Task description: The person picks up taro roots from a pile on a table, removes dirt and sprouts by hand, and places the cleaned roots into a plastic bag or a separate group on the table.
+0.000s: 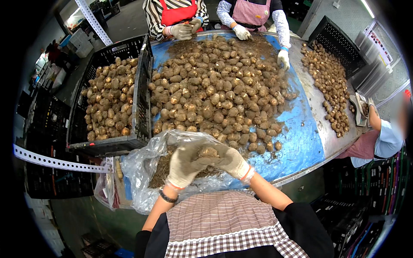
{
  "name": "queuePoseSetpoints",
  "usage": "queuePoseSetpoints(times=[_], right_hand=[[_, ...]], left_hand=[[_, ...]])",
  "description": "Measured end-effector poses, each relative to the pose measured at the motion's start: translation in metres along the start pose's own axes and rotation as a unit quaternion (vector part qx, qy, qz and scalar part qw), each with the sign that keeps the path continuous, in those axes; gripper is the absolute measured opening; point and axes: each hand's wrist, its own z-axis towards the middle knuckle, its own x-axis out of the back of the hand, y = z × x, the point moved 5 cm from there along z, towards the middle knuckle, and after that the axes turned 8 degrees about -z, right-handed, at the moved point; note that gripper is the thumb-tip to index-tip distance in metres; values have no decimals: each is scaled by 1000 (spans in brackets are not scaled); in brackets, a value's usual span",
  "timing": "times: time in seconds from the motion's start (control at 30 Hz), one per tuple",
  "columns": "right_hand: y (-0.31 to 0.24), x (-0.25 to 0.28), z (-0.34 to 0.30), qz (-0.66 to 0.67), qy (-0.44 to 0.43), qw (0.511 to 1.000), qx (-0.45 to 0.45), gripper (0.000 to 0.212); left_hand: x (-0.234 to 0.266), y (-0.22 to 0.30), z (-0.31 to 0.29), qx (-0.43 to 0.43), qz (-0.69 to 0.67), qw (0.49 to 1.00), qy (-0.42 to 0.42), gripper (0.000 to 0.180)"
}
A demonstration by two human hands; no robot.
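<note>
Both my hands wear soiled white work gloves and meet in front of my apron. Between them is a small brown hairy taro (208,152). My left hand (185,162) closes on it from the left, while my right hand (233,164) grips it from the other side; the thumbs nearly touch below it. Just beneath my hands lies an open clear plastic bag (144,172) with dark soil and root scraps (161,171) in it. Beyond my fingers spreads a large heap of taros (215,90) on a blue sheet (301,129).
A black crate (144,81) of taros stands at the left. At the right is another taro pile (329,81) by a tipped black crate (337,41) and a scale (358,107). Two gloved co-workers stand across the table (316,103); another person is at the right.
</note>
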Motion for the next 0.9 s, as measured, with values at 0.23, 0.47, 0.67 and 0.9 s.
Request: queuePoseSetpoints(times=[0.23,0.47,0.67,0.9], right_hand=[[-2,-9,-11,78,-58,993,-67,54],[-4,-1,-10,155,-53,986,-3,47],[14,-1,-9,-150,-5,989,11,32],[24,84,-31,-137,89,973,-163,15]], left_hand=[[5,4,3,-194,322,927,5,10],[20,-11,4,-64,76,993,58,19],[-11,-2,-6,-18,137,990,-40,19],[45,-48,-23,-50,295,951,77,8]])
